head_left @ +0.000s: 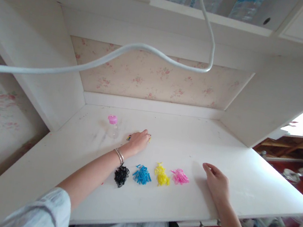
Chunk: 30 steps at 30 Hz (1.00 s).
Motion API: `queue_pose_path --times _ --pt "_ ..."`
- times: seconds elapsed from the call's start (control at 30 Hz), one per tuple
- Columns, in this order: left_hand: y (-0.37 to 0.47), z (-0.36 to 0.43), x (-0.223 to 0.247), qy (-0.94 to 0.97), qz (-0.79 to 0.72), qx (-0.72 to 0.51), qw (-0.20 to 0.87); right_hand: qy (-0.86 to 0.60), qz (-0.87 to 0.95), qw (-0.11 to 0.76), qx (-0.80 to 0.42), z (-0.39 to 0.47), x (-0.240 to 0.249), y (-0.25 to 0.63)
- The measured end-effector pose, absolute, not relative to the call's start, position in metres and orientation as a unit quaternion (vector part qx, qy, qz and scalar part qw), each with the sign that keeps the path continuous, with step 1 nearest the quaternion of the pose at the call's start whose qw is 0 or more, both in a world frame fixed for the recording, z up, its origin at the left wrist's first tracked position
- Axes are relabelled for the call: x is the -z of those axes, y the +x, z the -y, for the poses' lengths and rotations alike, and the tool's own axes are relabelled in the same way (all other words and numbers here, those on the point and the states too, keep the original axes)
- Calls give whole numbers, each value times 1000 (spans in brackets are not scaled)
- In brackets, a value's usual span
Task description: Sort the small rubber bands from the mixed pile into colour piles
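My left hand (139, 142) reaches over a small multicoloured pile (129, 137), its fingers bent down and together; what they hold, if anything, is hidden. Below it on the white desk lie four heaps of small bands in a row: black (121, 175), blue (142, 175), yellow (162, 174) and pink (180, 176). To the right of the pink heap, my right hand (217, 180) is just above or on the desk, thumb and fingers pressed together. Anything between those fingertips is too small to make out.
A clear bottle with a pink top (112, 120) stands at the back left of the desk (199, 136). A white cable (149, 48) crosses the view in front of the wall. Bottles (246, 4) sit on the shelf above. Side panels bound the desk's back part.
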<state>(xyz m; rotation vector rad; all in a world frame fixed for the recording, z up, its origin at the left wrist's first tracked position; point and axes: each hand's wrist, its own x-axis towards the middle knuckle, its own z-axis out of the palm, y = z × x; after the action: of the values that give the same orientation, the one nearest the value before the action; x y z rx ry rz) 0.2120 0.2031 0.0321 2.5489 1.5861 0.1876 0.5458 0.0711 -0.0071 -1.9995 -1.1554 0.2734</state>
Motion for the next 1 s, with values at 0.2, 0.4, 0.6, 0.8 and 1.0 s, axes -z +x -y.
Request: queue_pose_path --times 0.2,0.4,0.6,0.8,1.0 --pt "205 -200 -37 836 -533 -106 79 -798 444 388 -124 -72 8 546" --pt "197 -207 -43 828 -534 -135 107 -795 440 397 -129 -72 8 545" --pt "198 -206 -42 825 -525 -164 129 -794 444 397 -122 -71 8 545" --pt "202 -198 -48 834 -502 -178 143 -786 453 405 -116 -72 12 547" --pt "229 -171 -54 866 -440 -176 157 -794 451 390 -118 -72 11 546"
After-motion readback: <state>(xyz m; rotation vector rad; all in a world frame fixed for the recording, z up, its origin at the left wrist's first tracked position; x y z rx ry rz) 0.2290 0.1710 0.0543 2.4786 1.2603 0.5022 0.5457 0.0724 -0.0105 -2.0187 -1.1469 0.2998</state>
